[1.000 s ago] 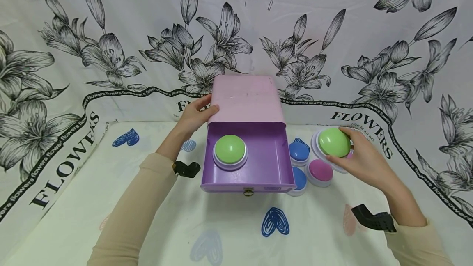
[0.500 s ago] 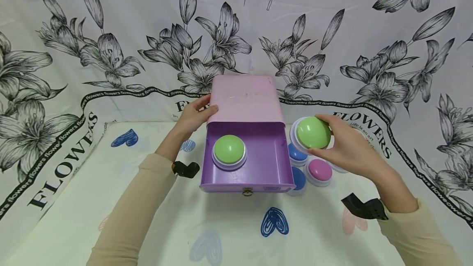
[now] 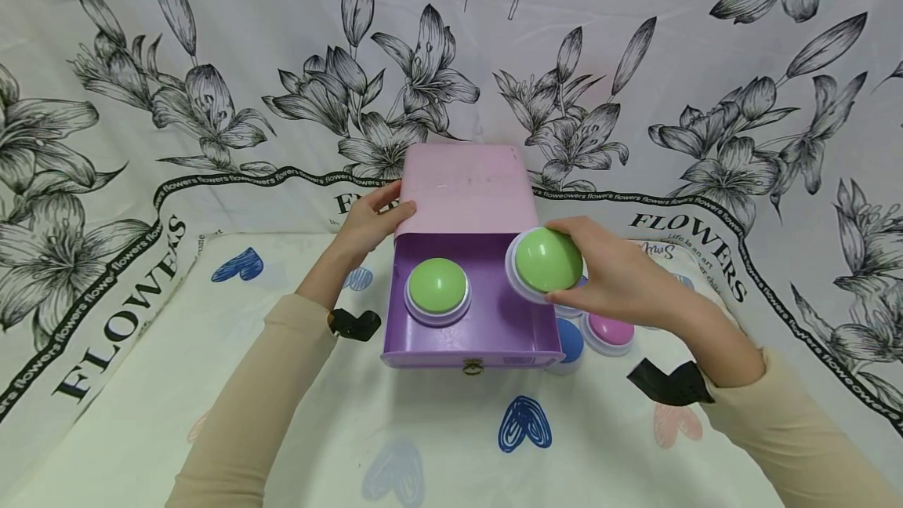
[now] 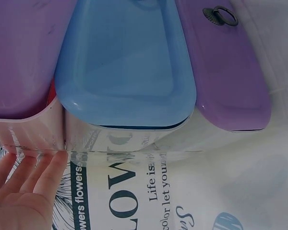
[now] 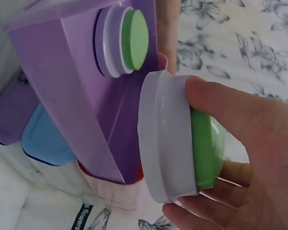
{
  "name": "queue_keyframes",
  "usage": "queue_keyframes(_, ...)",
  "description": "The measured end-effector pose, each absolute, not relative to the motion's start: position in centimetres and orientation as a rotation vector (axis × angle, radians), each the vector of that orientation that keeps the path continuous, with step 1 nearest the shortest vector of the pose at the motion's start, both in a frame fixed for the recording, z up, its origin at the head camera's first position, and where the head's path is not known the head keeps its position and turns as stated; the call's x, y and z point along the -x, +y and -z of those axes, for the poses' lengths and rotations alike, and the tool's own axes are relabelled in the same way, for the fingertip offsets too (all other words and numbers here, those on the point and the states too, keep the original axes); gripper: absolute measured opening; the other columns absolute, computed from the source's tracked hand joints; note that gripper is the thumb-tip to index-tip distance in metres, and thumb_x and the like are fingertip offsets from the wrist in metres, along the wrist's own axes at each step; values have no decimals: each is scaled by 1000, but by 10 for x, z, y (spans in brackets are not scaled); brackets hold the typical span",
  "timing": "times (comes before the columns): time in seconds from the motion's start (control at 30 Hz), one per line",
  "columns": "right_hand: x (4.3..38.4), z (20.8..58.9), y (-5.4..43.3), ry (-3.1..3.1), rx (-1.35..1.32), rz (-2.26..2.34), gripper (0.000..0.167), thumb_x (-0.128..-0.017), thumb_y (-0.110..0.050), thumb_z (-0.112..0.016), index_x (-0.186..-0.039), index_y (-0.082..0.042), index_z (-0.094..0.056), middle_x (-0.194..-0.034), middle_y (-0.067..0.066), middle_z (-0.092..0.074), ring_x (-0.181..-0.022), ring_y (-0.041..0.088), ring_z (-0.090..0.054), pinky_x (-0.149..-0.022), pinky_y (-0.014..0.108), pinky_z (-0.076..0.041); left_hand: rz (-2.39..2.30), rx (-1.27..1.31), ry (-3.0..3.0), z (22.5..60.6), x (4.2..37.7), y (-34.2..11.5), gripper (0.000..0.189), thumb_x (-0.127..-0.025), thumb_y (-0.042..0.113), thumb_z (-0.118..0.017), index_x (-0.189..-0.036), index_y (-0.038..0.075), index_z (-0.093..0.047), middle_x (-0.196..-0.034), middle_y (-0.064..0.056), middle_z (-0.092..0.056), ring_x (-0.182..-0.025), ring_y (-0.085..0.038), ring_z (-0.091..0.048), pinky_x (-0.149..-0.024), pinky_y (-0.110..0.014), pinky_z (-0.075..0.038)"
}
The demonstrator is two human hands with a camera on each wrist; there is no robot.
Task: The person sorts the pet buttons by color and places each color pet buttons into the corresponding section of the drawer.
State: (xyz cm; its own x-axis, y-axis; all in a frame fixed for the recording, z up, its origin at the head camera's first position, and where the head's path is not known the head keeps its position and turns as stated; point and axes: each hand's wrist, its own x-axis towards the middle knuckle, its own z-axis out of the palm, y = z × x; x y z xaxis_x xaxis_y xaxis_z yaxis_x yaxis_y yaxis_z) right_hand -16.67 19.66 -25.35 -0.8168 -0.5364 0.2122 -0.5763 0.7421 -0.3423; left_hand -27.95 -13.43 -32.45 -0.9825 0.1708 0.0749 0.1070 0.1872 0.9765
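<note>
A small cabinet with a pink top (image 3: pixel 469 188) stands upright, its purple top drawer (image 3: pixel 497 335) pulled out. Inside the drawer, toward the left, sits a green dome-topped push button (image 3: pixel 437 285) on a white round base. Over the drawer's right side, my right hand (image 3: pixel 621 277) pinches a second green push button (image 3: pixel 549 259) between thumb and fingers. That button's white base (image 5: pixel 165 136) is tilted toward the drawer in the right wrist view. My left hand (image 3: pixel 365 224) rests against the cabinet's left side, its straight fingers (image 4: pixel 43 175) touching the pink wall.
Below the open drawer, a blue drawer (image 4: pixel 129 62) and a lower purple drawer (image 4: pixel 230 72) with a ring pull are closed. Right of the cabinet are a pink button (image 3: pixel 611 332) and a blue button (image 3: pixel 570 343), partly hidden. Behind hangs a flower-print cloth (image 3: pixel 303 45).
My right hand has lifted the second green button off the group on the right and carried it left, over the drawer. My left hand has stayed at the cabinet's side.
</note>
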Motion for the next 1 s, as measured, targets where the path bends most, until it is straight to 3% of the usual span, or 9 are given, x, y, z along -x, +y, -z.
queue_keyframes(0.43,172,261,169,-2905,-1057,-477,78,-68,-30,-81,-131,-9,-40,-118,3,-50,-99,16,-55,-84,33,-51,-1933,-272,2403,324,280,-134,66,-86,36,-63,-143,16,-35,-144,-4,-38,-126,-21,-42,-99,-40,-42)
queue_keyframes(1.0,188,275,154,-2994,-1153,-299,77,-70,-34,-79,-130,-5,-41,-119,8,-51,-95,20,-58,-83,36,-51,-1949,-284,2383,326,281,-134,66,-86,35,-63,-143,17,-35,-145,-4,-36,-128,-22,-40,-100,-40,-41)
